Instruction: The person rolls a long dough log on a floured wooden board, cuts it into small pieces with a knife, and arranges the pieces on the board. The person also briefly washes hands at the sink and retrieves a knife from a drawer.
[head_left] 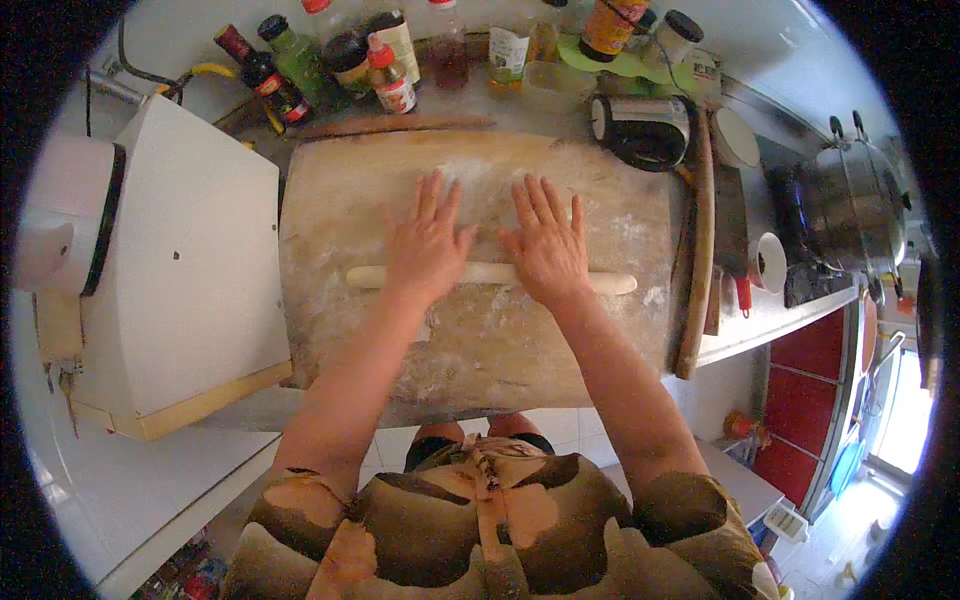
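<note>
Both palms were down flat on the dough — the left hand point(428, 243) and the right hand point(546, 245) lay side by side, fingers spread wide and pointing away from the body, gripping nothing. Under them ran a long, thin rope of dough point(490, 276), stretched crosswise over the floured wooden board point(480, 340), its two ends poking out past the hands. A wooden rolling pin point(392, 125) rested along the board's far edge, a second long one point(700, 250) on its right side. Behind stood a row of sauce bottles point(385, 65); a white appliance point(170, 260) sat just left — a steel pot point(850, 205) off to the right.
</note>
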